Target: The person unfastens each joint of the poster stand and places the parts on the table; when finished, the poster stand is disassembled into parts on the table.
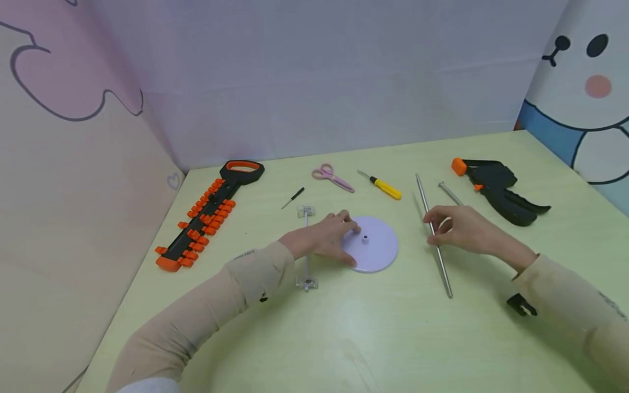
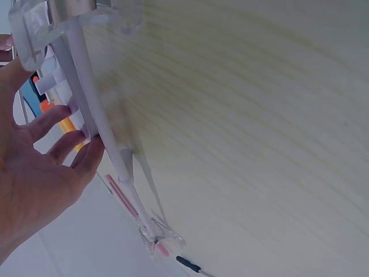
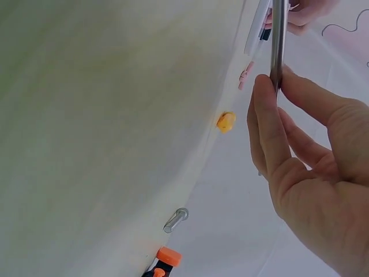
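Observation:
My left hand (image 1: 330, 238) holds a round white disc (image 1: 375, 254) at its left side, with the thumb by the near edge and fingers over the far part. A short peg with a hole rises from the disc's middle. Below my left wrist stretches a thin white rod with clear plastic end pieces (image 1: 307, 284); its middle is hidden under the wrist. My right hand (image 1: 464, 229) pinches a long silver metal rod (image 1: 444, 270) between thumb and fingertips, near its middle. In the right wrist view, the metal rod (image 3: 279, 40) extends upward from the fingertips.
Beyond the hands lie a small black screwdriver (image 1: 296, 195), pink scissors (image 1: 336, 178) and a yellow-handled screwdriver (image 1: 385, 186). A shorter metal rod (image 1: 449, 192) and a black-and-orange clamp (image 1: 501, 191) are at the right. At the left is a black rack with orange clips (image 1: 208, 218).

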Available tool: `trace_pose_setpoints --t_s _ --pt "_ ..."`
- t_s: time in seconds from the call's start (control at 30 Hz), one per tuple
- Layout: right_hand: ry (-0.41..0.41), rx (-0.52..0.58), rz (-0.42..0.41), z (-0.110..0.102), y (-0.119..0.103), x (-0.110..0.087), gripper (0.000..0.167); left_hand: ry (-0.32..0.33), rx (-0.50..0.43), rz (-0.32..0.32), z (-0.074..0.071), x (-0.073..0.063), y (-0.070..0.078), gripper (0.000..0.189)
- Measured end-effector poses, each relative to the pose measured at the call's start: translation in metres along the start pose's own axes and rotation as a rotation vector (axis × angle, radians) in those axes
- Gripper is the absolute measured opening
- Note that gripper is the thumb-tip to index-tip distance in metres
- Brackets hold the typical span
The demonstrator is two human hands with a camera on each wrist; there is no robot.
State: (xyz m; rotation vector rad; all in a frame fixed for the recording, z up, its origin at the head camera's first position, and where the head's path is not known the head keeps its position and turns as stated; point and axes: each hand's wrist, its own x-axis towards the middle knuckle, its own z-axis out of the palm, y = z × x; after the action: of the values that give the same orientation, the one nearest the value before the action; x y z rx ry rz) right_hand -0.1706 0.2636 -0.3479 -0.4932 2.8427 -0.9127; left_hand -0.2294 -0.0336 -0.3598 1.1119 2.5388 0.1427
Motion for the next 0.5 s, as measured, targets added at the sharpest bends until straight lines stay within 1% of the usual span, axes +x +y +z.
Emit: trace_pose_setpoints --t_s 0.2,0.5 --pt "-0.027 0.015 0.013 0.0022 0.0000 0.0016 0.040 0.003 0.002 -0.002 -0.0007 -0.0011 -0.0009 0.076" --pt "-0.072 -0.006 0.026 0.0039 0.0031 0.0024 0.037 0.002 0.000 0.004 0.0010 0.0007 -0.0009 0.077"
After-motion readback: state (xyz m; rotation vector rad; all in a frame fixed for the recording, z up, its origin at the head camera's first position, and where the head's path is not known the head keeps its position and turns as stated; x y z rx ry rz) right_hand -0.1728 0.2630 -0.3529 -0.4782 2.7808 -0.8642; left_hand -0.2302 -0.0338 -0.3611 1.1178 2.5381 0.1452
